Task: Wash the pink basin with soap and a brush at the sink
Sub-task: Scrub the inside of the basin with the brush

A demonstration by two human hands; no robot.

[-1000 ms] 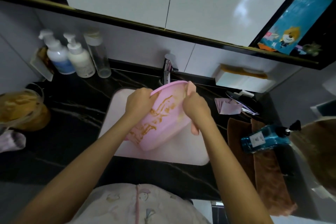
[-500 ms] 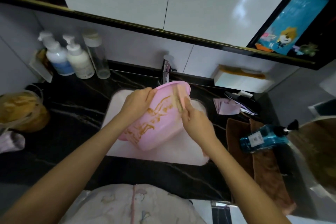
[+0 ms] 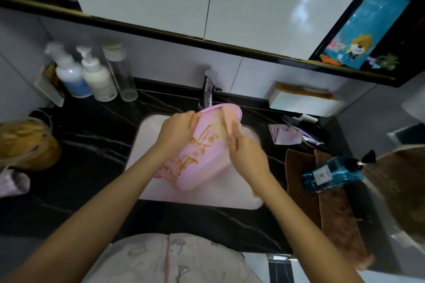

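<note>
One round pink plastic basin, tilted over the white sink, inside streaked orange-brown. On its far rim the left hand, grip clamped there. In the right hand, grip closed round it, one flat peach-pink brush against the inner wall. On the black marble bench: three upright bottles back left, one blue bottle lying right.

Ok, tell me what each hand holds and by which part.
Left hand grips the pink basin by its upper rim; right hand holds the pink brush by its lower end.
</note>
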